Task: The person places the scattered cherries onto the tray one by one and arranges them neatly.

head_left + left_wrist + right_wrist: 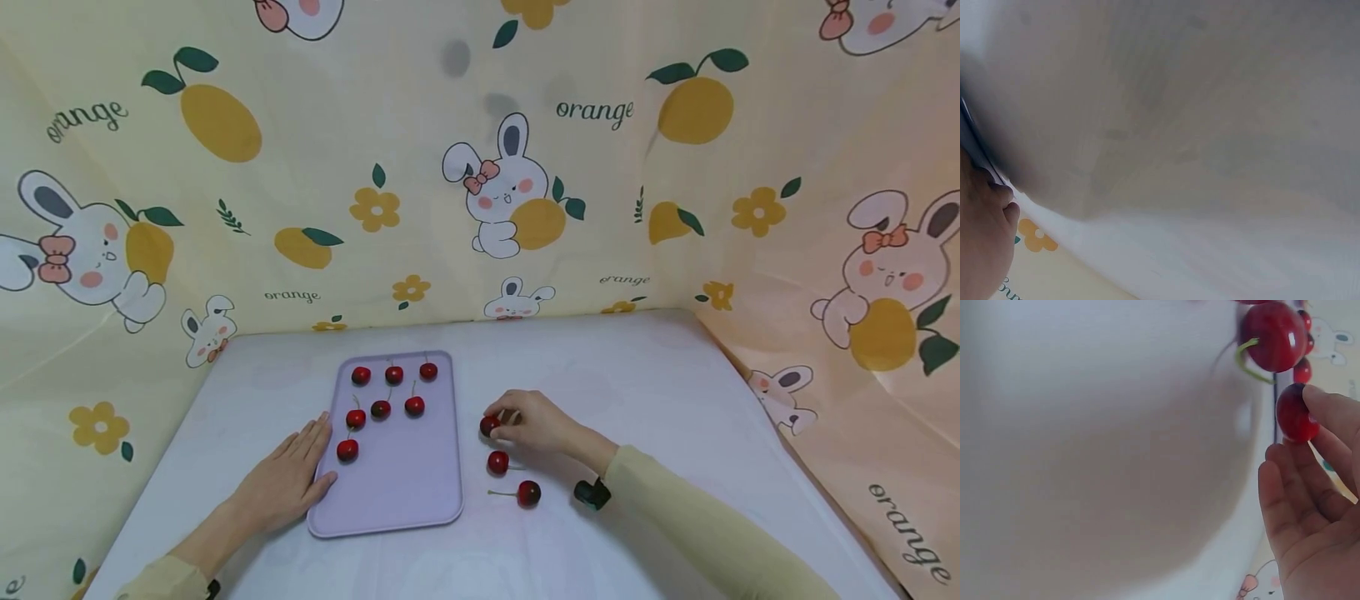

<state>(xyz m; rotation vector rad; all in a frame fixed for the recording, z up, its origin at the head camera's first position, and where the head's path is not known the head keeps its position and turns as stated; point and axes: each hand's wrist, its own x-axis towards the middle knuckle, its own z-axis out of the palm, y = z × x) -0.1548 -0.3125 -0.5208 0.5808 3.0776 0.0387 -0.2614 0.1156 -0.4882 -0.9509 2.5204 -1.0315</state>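
Between thumb and fingers my right hand (536,423) pinches a dark red cherry (490,426), just right of the tray; the right wrist view shows this cherry (1296,414) at the fingertips. My left hand (288,475) rests with straight fingers against the left edge of the lilac tray (397,492). In the left wrist view only part of the left hand (985,231) shows. Several red cherries lie in rows on the tray's upper part, one of them a cherry (347,450) near the left hand. Two more, a cherry (498,462) and a stemmed cherry (528,493), lie below the right hand.
The tray stands left of centre on a white table (600,367). A patterned cloth (420,125) with rabbits and oranges surrounds the table at the back and sides. A black wrist device (592,494) sits by the right sleeve.
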